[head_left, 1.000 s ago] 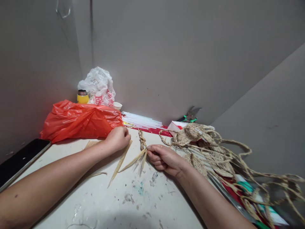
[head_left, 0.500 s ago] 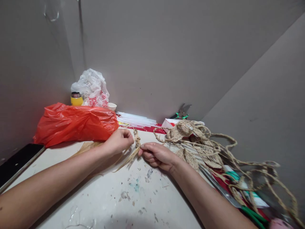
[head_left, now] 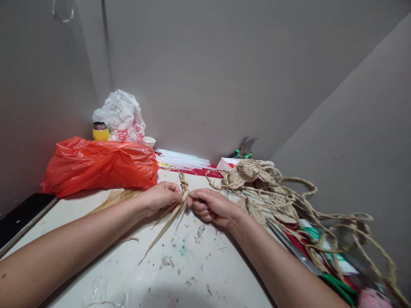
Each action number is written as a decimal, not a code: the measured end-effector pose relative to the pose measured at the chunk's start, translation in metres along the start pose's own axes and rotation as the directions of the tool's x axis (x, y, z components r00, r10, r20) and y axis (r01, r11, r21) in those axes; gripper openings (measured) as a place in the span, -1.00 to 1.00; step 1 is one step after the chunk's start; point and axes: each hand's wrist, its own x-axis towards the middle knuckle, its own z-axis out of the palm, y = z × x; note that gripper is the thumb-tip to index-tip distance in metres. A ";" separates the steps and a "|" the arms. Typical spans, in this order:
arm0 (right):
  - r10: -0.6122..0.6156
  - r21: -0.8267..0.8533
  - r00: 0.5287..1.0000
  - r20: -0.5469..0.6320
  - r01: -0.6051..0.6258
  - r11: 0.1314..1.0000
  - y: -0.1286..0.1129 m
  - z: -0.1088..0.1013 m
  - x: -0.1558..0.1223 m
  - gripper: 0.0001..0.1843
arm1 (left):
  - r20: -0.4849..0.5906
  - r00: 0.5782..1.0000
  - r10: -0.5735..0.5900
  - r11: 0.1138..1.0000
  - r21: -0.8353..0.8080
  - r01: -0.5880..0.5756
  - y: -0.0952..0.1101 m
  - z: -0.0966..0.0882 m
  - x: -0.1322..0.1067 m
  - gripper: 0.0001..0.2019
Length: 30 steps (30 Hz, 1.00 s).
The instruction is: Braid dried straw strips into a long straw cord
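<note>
A short braid of dry straw-coloured fibre point(head_left: 184, 183) stands out beyond my fingertips, its loose strands point(head_left: 163, 231) trailing toward me over the table. From the left, my left hand point(head_left: 164, 196) pinches the strands just below the braided part. My right hand point(head_left: 210, 205) grips the same spot from the other side, thumb and forefinger pressed together and the other fingers curled. Both hands nearly touch. More loose fibre strips point(head_left: 112, 200) lie under and behind my left forearm, partly hidden by it.
A red plastic bag point(head_left: 102, 164), a yellow jar point(head_left: 100, 131) and a white plastic bag point(head_left: 123, 115) stand at back left. White glue sticks point(head_left: 183, 159) and green-handled pruners point(head_left: 242, 152) lie along the wall. Coiled braided rope point(head_left: 272, 188) and green-handled scissors point(head_left: 338, 286) are right. A phone point(head_left: 24, 218) lies left.
My left hand has come down and right, closing on the strands beside my right hand. One long strand now reaches farther toward me. The view has shifted slightly.
</note>
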 end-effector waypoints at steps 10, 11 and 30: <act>-0.004 -0.047 1.000 0.007 0.005 0.999 -0.001 0.004 -0.002 -0.76 | -0.023 0.958 0.285 0.839 0.490 -0.237 -0.003 0.002 -0.002 -0.98; -0.008 -0.064 1.000 0.001 0.008 0.998 -0.001 0.005 -0.002 -0.75 | -0.018 0.954 0.299 0.819 0.518 -0.247 -0.003 0.003 -0.002 -0.97; -0.098 -0.251 0.988 -0.120 0.065 0.966 0.003 0.015 0.000 -0.64 | 0.045 0.927 0.373 0.688 0.656 -0.309 -0.002 0.003 -0.004 -0.93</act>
